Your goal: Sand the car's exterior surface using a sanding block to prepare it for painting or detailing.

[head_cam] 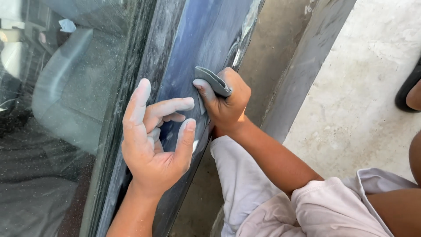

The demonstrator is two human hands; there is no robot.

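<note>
Grey folded sanding sheet (213, 81), probably, in right hand (226, 103); left hand (151, 140) on blue panel (206, 35).

A dusty car window (66, 109) fills the left side, its glass speckled with fine grey powder. Through it a pale grey seat (57, 87) shows dimly inside the cabin. To the right of the door runs a grey, dust-coated sill (302, 74), slanting down from the upper right. Beyond it lies a rough concrete floor (364, 109), light and mottled. At the far right edge a dark sandal (407, 90) rests on that floor. Pale, dust-marked trousers (245, 184) cover the bent legs at the bottom.
</note>
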